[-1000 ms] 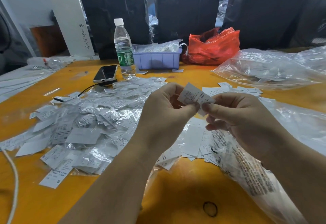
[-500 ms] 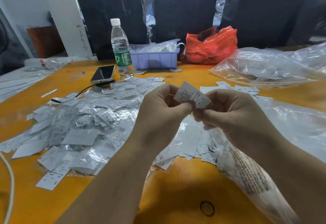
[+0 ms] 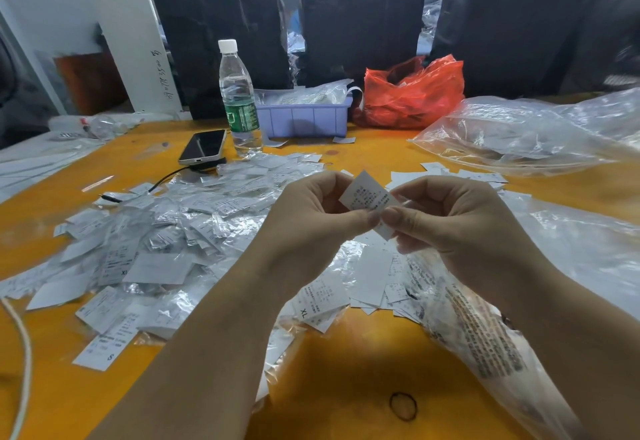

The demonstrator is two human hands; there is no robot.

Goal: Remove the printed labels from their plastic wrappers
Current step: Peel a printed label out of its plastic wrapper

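Note:
A small white printed label in its clear wrapper (image 3: 366, 193) is held up over the middle of the orange table (image 3: 346, 370). My left hand (image 3: 311, 218) pinches its lower edge between thumb and fingers. My right hand (image 3: 446, 221) pinches the same edge from the right, the two thumb tips almost touching. To the left lies a heap of wrapped labels (image 3: 166, 231). A flatter pile of bare white labels (image 3: 370, 273) lies under my hands.
A water bottle (image 3: 239, 100), a phone (image 3: 203, 147) with a cable, a lilac tray (image 3: 304, 119) and a red bag (image 3: 412, 93) stand at the back. Large clear plastic bags (image 3: 519, 134) cover the right side. A white cord (image 3: 24, 363) runs down the left edge.
Both hands have drawn closer together on the label, and the label sits a little lower and more to the right between the fingertips.

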